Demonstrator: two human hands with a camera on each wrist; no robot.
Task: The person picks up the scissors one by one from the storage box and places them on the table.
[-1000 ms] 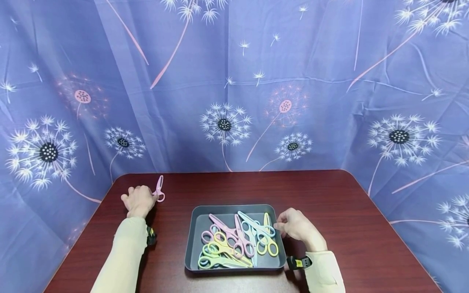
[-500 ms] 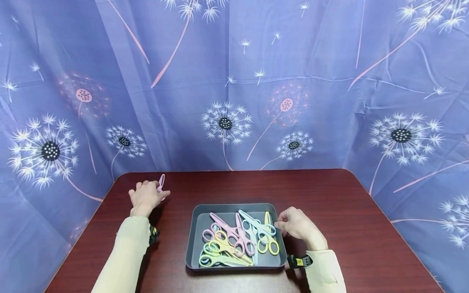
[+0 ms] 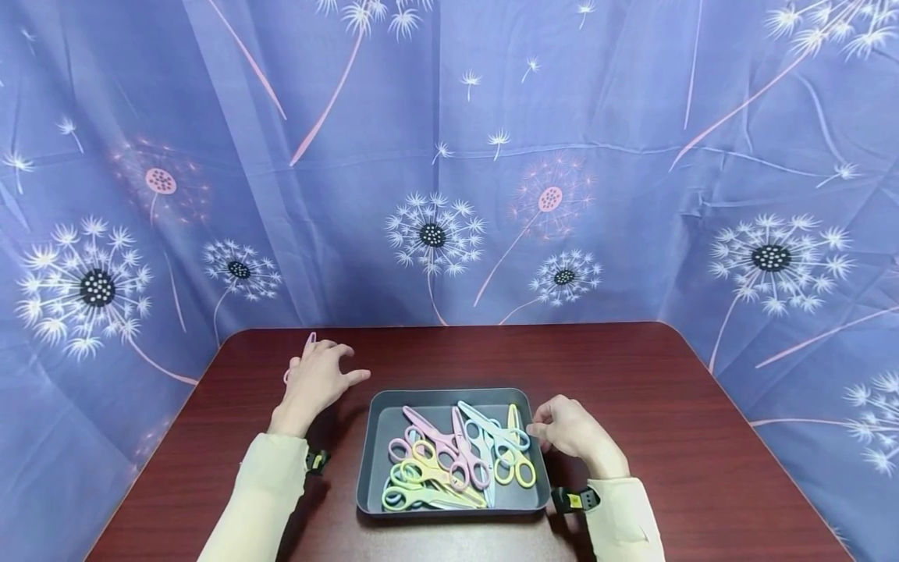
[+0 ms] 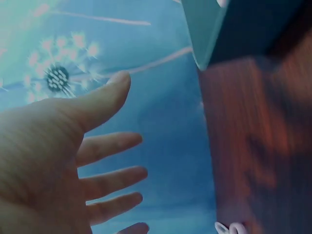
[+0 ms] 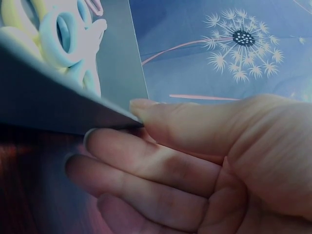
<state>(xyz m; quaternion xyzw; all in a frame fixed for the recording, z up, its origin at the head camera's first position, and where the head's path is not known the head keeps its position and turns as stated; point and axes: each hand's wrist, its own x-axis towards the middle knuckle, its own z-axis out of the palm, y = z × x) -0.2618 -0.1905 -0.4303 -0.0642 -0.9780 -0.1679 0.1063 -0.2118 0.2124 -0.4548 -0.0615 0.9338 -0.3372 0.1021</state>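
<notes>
A dark gray tray [image 3: 380, 437] stands on the reddish-brown worktop [image 3: 632, 390], green-handled scissors [image 3: 414, 497] lying along its near side. Yellow, pink and light-blue scissors [image 3: 494, 429] overlap behind them. At the tray's right side, the right hand [image 3: 572, 433] has its grip closed on the rim, thumb on the edge, fingers underneath. Farther back, the left hand [image 3: 318, 382] has its grip spread wide and holds nothing. Beyond it, partly hidden, lie pink scissors [image 3: 311, 338]. A blue dandelion-print curtain [image 3: 365, 195] hangs behind.
</notes>
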